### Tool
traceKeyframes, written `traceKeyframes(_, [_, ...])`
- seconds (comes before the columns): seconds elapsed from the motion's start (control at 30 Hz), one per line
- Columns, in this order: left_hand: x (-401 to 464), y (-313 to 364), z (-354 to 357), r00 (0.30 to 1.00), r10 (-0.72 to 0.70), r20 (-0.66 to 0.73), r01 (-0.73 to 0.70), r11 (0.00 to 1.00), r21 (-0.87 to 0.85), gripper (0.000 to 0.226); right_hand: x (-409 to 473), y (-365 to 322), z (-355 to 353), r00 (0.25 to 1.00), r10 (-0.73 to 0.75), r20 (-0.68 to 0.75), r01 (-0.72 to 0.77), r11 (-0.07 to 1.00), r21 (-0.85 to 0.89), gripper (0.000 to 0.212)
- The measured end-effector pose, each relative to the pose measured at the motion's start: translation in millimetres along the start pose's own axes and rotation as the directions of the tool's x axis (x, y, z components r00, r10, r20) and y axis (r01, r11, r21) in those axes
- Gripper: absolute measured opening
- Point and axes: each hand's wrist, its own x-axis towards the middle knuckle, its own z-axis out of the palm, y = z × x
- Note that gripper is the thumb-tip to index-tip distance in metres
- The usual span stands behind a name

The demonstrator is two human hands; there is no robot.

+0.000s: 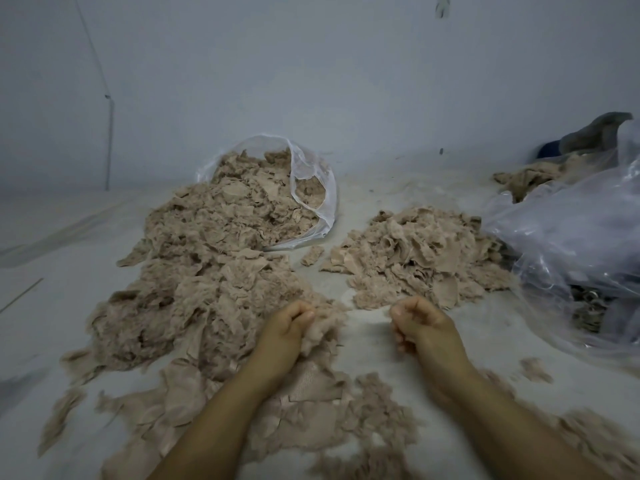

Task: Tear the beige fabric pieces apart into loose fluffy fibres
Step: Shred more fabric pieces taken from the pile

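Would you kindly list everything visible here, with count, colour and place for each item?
fabric heap: one, beige, left of centre, spilling from the clear bag toward the hands
clear bag: one, transparent, rear centre, lying open with fabric inside
smaller fabric pile: one, beige, right of centre
crumpled plastic bags: count unclear, translucent, far right
grey cloth: one, grey, far right rear by the wall
loose scraps: many, beige, scattered near the forearms
floor: pale grey, under everything
wall: pale bluish grey, behind
fluffy tuft: one, beige, gripped by the left hand
left hand: curled round the tuft
right hand: fingers curled; contents too small to tell
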Motion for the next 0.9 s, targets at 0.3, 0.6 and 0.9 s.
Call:
traceKeyframes(0.3, [-9, 6, 10, 0.986, 0.072, 0.148, -0.072, 0.997, -0.004, 0.021, -11, 4, 23, 0.986, 0.023, 0.163, 0.009, 0.981, -0.195, 0.028])
traceKeyframes(0.6, [-2, -1, 4, 1.000, -0.013, 0.006, 0.014, 0.975, -0.221, 0.015, -5, 5, 19, 0.998, 0.041, 0.041, -0.040, 0.999, -0.027, 0.019])
traceKeyframes(0.9, [1, -12, -36, 0.907, 0.056, 0.417, -0.321, 0.734, 0.599, 0.027, -20, 8, 29, 0.969, 0.025, 0.245, 0.123, 0.812, -0.570, 0.018])
